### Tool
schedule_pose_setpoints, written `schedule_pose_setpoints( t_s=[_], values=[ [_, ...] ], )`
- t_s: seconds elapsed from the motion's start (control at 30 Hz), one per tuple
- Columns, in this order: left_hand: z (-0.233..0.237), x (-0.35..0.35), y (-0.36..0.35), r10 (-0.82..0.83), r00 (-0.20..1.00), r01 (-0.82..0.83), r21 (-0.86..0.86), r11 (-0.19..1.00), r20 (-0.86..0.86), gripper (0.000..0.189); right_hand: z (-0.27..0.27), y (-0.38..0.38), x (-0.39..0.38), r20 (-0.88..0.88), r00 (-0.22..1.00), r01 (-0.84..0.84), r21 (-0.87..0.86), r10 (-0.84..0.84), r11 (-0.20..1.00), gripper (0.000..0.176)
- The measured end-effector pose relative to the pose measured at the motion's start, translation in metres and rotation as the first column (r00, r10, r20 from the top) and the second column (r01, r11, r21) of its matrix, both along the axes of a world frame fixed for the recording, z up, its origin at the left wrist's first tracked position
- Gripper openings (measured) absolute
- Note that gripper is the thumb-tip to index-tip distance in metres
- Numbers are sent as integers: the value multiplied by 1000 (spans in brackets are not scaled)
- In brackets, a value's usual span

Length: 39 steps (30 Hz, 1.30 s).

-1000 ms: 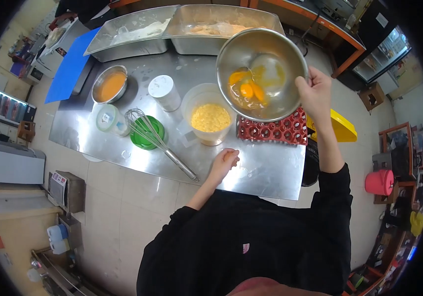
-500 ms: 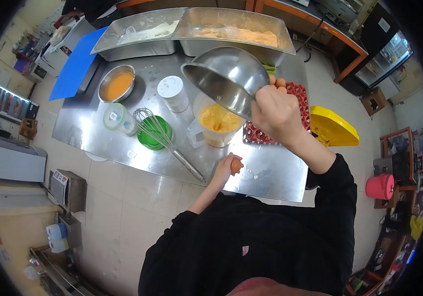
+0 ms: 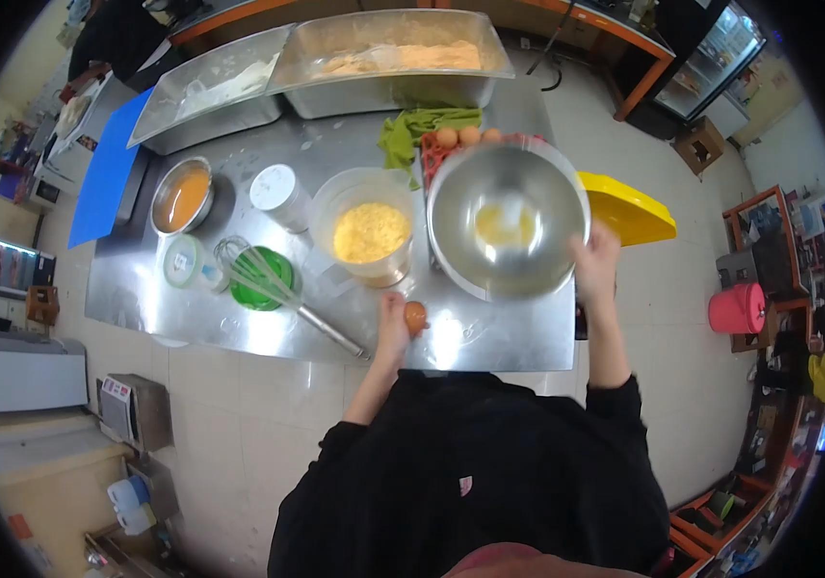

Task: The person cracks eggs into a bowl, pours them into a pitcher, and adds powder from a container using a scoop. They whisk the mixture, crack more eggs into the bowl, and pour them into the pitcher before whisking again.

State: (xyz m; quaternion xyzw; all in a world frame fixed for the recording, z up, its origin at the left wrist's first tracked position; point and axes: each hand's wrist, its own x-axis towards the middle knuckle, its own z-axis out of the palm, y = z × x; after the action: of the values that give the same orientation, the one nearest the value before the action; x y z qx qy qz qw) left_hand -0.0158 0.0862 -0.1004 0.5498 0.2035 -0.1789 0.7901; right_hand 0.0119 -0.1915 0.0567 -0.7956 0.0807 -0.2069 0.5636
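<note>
Pink bucket (image 3: 736, 310) near shelving (image 3: 773, 255) at right; brown box (image 3: 705, 146) near glass-front fridge (image 3: 703, 65).

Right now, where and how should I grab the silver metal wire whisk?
Probably by the straight handle of the silver metal whisk, from your side of the steel table. The handle slants toward you, ending near the table's edge, while the wire loops lie over the round green dish. Your left hand is closest, but holds a brown egg.

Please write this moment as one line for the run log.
left hand: holds egg | right hand: holds bowl, yellow liquid inside | jug: yellow mix inside | whisk: in neither hand
</note>
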Motion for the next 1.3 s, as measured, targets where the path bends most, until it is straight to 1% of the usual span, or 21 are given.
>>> schedule_pose_setpoints(
  t_s=[0.03, 0.07, 0.1, 0.13, 0.27, 0.37, 0.4, 0.43, 0.47, 0.53, 0.57, 0.67, 0.73, 0.8, 0.87, 0.93, 1.0, 1.1, 1.2, 1.23, 1.3],
  values=[
    [-8, 1, 0, 56, 998, -55, -90, 994, 7, 31, -27, -13, -18, -29, 999, -35, -57, 33, 998, 13],
    [0, 2, 1, 67, 997, -65, -64, 996, 26, 31, -57, -16, -37, -96, 995, -10, 146, 25, 989, 14],
    [19, 3, 1, 79, 996, -77, -38, 996, 45, 31, -90, -25, -56, -235, 972, 11, 135, 21, 991, 15],
    [32, 3, -1, 93, 994, -93, -10, 996, 62, 30, -104, -19, -70, -306, 952, 52, 213, 16, 976, 14],
    [48, 5, -11, 88, 977, -100, 54, 994, 197, 29, -158, -10, -95, -341, 935, 41, 367, 94, 929, 10],
    [61, 7, -24, 68, 964, -79, 32, 996, 257, 26, -105, -2, -87, -572, 786, 5, 385, 235, 923, 24],
    [65, 9, -31, 52, 960, -64, 33, 997, 274, 25, -98, -9, -82, -636, 760, -68, 129, 135, 989, 28],
    [69, 13, -38, 40, 955, -52, 33, 998, 294, 26, -94, -20, -75, -669, 743, -149, -136, 20, 979, 33],
    [72, 18, -44, 30, 950, -41, 31, 999, 311, 27, -88, -28, -65, -667, 738, -229, -389, -101, 892, 37],
    [77, 26, -56, 4, 941, -14, 29, 999, 338, 32, -70, -40, -28, -359, 932, -153, -507, -46, 848, 40],
    [82, 31, -62, 4, 949, -5, 2, 1000, 315, 33, -68, -43, 0, -257, 966, -140, -523, 0, 840, 40],
    [90, 46, -76, -15, 971, 47, -133, 990, 237, 28, -67, -29, 105, 7, 986, -131, -571, 165, 810, 39],
    [88, 58, -81, -31, 984, 70, -221, 973, 178, 29, -77, -8, 177, 68, 949, -179, -688, 309, 703, 37],
    [88, 68, -85, -34, 985, 75, -239, 968, 171, 29, -103, 17, 230, 50, 935, -157, -830, 351, 535, 41],
    [86, 77, -88, -25, 981, 61, -185, 981, 193, 30, -116, 29, 271, -165, 882, -300, -918, 441, 257, 47],
    [83, 86, -86, 31, 978, 2, -159, 987, 204, 30, -123, 40, 295, -303, 868, -340, -940, 394, 26, 49],
    [79, 95, -82, 63, 972, -29, -148, 989, 228, 30, -134, 44, 316, -362, 833, -409, -912, 418, 26, 41],
    [90, 99, -79, 64, 976, -37, -131, 991, 210, 31, -121, 41, 315, -409, 804, -468, -883, 432, 34, 38],
    [99, 99, -84, 93, 978, -76, -97, 992, 188, 30, -115, 31, 311, -181, 821, -429, -821, 542, 376, 36],
    [98, 100, -83, 82, 979, -67, -86, 994, 189, 28, -110, 29, 307, -95, 852, -387, -776, 515, 497, 36],
    [94, 103, -82, 56, 980, -44, -66, 997, 190, 26, -101, 27, 290, -15, 888, -428, -395, 460, 813, 36]
  ],
)
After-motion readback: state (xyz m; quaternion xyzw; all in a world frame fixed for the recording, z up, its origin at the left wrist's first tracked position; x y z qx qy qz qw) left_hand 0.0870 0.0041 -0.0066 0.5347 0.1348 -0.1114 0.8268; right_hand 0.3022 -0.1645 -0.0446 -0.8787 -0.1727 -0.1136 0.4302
